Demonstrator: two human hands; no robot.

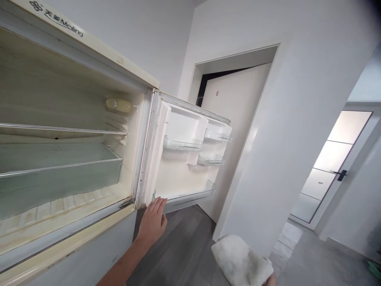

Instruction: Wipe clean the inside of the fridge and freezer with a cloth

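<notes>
Two hands in view: left hand, lower centre of frame, fingers spread flat, its grip empty, fingertips touching the bottom edge of the open cream-white refrigerator door; right hand at the bottom right edge is almost wholly hidden, its grip closed on a crumpled white cloth. Risk, judged: the clear plastic bottom door shelf sits just beside the fingertips, so a push landing there instead of on the door edge could crack or unseat it.
</notes>
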